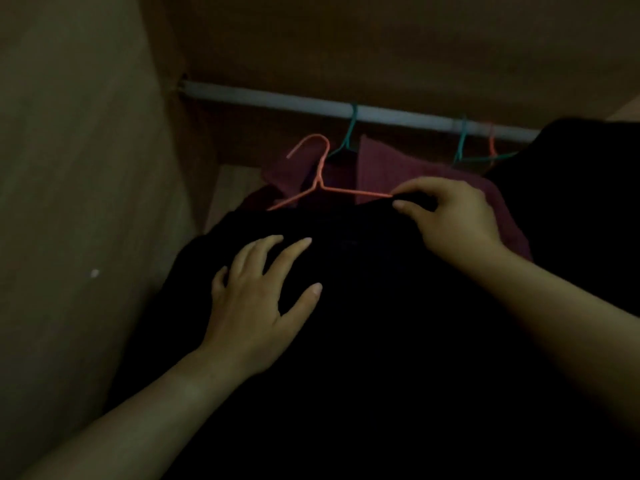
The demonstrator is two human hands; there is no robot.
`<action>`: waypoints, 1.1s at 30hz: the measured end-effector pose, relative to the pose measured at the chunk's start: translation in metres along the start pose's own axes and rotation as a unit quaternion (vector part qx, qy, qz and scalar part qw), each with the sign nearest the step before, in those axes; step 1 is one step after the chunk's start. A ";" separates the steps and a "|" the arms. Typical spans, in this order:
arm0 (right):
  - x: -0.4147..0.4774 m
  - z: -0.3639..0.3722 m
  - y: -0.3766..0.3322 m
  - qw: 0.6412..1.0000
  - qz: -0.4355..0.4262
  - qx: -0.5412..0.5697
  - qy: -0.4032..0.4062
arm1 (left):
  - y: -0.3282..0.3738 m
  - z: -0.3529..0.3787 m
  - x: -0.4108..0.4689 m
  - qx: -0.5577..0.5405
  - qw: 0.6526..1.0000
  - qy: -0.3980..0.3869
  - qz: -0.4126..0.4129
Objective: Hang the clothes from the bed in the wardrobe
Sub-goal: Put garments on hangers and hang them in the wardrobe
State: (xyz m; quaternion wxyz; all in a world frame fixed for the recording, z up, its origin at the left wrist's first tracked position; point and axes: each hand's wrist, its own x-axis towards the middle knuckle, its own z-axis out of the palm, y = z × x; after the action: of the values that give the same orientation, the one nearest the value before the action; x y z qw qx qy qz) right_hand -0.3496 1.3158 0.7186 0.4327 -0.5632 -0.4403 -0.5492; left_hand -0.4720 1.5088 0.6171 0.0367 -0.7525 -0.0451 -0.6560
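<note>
Two bare hands work on a black garment (363, 323) inside the wardrobe. The left hand (252, 299) lies flat on the cloth with its fingers spread wide and straight. The right hand (450, 216) is curled, its thumb and fingertips pinching the garment's upper edge where the right arm of an orange hanger (320, 168) meets it.

The garment is soft, matte and so dark that no folds or seams can be made out; it fills the lower middle of the view. The hanger is thin wire. Its shoulder line runs roughly across the view, its left arm sloping down into the cloth, and its neck rises to a hook that curls over to the left. The hook sits below the rail (277, 98) and apart from it.

That rail is a pale, smooth round bar crossing from upper left down to the right. Two teal hangers (349, 133) and another orange hook (491, 143) hang on it. A maroon garment (381, 164) hangs behind the black one, and a further dark garment (571, 168) hangs at the right.

Plain wooden panels enclose the space: a side wall (86, 168) at left and a top board (381, 46) above the rail. The light is dim.
</note>
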 end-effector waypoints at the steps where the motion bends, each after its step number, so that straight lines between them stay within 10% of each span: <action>1: -0.020 0.000 0.001 1.000 -0.001 0.006 -0.005 | -0.001 -0.002 -0.014 0.025 0.999 0.023 -0.001; 20: -0.360 -0.058 0.001 0.989 0.018 0.113 -0.092 | 0.042 -0.082 -0.270 0.018 0.984 -0.133 -0.114; 33: -0.515 -0.230 -0.092 0.979 0.114 0.100 -0.136 | 0.171 -0.188 -0.426 -0.043 0.962 -0.213 -0.167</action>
State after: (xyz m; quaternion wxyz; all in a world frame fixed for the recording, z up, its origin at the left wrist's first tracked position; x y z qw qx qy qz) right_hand -0.4981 1.1034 0.2092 0.4826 -0.6328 -0.4807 -0.3683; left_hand -0.6949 1.3092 0.2213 -0.1165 -0.8575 -0.1487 -0.4785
